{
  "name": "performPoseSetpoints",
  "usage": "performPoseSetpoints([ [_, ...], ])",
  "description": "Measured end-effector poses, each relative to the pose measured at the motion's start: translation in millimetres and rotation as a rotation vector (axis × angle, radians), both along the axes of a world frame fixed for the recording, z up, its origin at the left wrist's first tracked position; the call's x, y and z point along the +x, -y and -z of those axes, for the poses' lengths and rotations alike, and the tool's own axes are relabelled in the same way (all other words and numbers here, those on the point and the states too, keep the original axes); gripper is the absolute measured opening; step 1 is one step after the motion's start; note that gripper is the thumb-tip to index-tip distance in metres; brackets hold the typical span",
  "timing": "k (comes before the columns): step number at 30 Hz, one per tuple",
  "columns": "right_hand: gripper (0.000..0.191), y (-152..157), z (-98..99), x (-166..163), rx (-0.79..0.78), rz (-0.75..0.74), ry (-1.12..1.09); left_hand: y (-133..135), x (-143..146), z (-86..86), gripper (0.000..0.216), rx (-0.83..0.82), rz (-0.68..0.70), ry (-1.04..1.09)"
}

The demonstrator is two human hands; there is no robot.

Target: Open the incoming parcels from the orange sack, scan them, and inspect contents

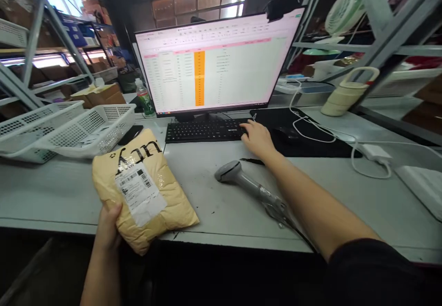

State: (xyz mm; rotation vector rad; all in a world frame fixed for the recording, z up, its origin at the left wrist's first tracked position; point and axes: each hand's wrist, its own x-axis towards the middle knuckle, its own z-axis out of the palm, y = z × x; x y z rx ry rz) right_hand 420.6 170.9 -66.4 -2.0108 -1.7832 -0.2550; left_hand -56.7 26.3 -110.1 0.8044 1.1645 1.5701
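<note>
The left hand [108, 227] clasps the near corner of one yellow mailer parcel [145, 191] overhanging the table's [214, 204] near edge; a slack grip could let it slide off. The right hand [257, 138], fingers loosely spread, rests on the one keyboard [203, 130], beyond one barcode scanner [248, 186]. Two white baskets [86, 131] stand at the far left.

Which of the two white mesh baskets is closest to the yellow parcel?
The right-hand basket: its corner nearly reaches the yellow parcel held by the left hand. The other basket sits farther left, behind it.
</note>
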Motion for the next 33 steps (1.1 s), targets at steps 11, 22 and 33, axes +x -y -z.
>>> performPoseSetpoints([
  [11, 0.055, 98, 5.6, 37, -0.502, -0.005, 0.071, -6, 7, 3.1, 0.08, 0.195, 0.053, -0.005],
  [22, 0.033, 122, -7.8, -57, -0.657, -0.444, -1.02, -5, 10, 2.7, 0.07, 0.338, 0.063, -0.054],
  [33, 0.034, 159, -74.8, -167, -0.601, -0.89, -1.198, -3, 20, 13.9, 0.076, 0.336, -0.119, -0.098],
])
